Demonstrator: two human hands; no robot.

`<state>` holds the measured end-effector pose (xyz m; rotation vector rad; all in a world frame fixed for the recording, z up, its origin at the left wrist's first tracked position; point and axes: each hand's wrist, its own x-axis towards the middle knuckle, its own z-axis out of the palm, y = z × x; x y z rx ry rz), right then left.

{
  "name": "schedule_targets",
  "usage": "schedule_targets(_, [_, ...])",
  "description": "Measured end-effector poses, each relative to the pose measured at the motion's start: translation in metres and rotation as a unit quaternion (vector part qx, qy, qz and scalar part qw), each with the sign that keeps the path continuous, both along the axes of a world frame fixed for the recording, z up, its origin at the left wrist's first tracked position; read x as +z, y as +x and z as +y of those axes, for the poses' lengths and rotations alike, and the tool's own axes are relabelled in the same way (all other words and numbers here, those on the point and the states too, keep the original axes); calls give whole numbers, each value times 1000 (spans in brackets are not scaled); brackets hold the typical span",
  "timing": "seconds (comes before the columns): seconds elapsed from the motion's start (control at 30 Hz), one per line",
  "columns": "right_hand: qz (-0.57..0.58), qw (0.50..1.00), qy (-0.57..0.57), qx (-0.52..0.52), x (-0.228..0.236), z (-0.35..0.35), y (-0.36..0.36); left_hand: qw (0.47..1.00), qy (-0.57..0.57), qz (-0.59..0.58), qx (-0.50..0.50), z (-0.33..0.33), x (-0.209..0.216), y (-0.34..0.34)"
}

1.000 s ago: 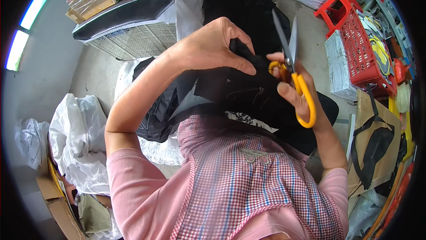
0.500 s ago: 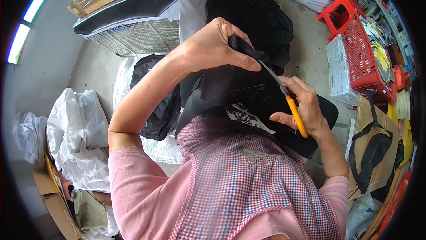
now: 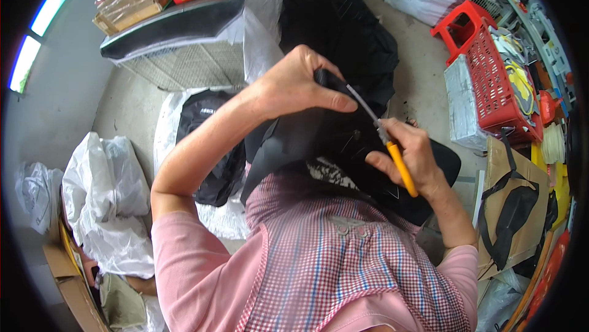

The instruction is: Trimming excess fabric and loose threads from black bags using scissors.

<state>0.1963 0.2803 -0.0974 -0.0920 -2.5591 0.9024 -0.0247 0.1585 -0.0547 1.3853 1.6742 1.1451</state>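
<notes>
Black cloth [image 3: 285,138] lies over the person's lap, just past the checked apron [image 3: 343,252]. It looks soft and a bit floppy. One flap on the left hangs smooth and dark grey, and the top part is bunched up into a dark fold. A few thin, pale lines show on the dark part near the scissors [image 3: 383,135], but I can't tell if they are threads.

The left hand [image 3: 297,89] is pinching that fold, with its thumb below and its fingers bent over the top. The left arm [image 3: 205,157] has its elbow poking out to the side, and from there it slants up and across to the cloth. The hand curves like a big letter C.

The right hand [image 3: 414,154] is wrapped around the orange handles of the scissors. Its thumb points left, toward the lap. The right arm [image 3: 453,218] is bent too, and it leans in from the lower right. The thin grey blades point up and left, with the tip right by the fold. They are seen from the edge, so I can't tell if they are apart or together, or if they touch the cloth.
</notes>
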Motion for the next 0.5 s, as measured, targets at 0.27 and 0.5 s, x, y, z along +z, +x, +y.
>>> schedule_targets(0.27, [0,1000,-28,2,0,4,-6,1000,-27,-12,0,2,5,-1])
schedule_targets(0.5, [64,982,151,-96,14,16,-17,988,-3,-95,119,-4,2,-13])
